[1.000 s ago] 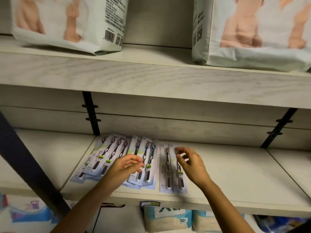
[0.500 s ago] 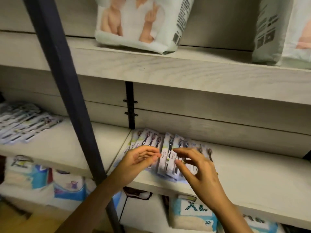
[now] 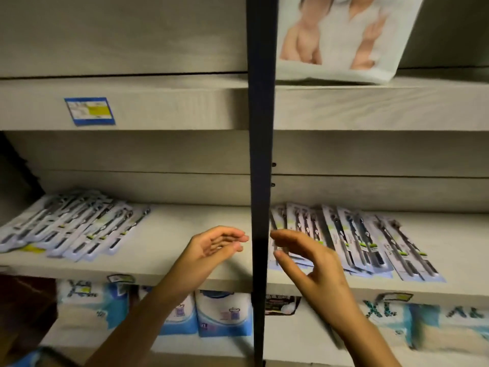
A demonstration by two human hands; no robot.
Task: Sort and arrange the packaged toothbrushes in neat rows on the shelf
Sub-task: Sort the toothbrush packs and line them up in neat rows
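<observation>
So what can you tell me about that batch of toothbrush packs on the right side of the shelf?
The right batch of toothbrush packs lies flat on the pale wood-look shelf, just right of the dark upright post. They are long, narrow cards, white with bluish edges and small green labels, each showing dark brushes under what looks like clear plastic. They overlap in a fanned, slanted row, not squared up. The right hand hovers open at their left end; whether it touches them is unclear.

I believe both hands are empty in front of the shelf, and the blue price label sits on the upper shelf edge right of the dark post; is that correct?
Not quite: the head view shows the blue price label left of the dark post. The left hand and right hand are indeed empty.
</observation>
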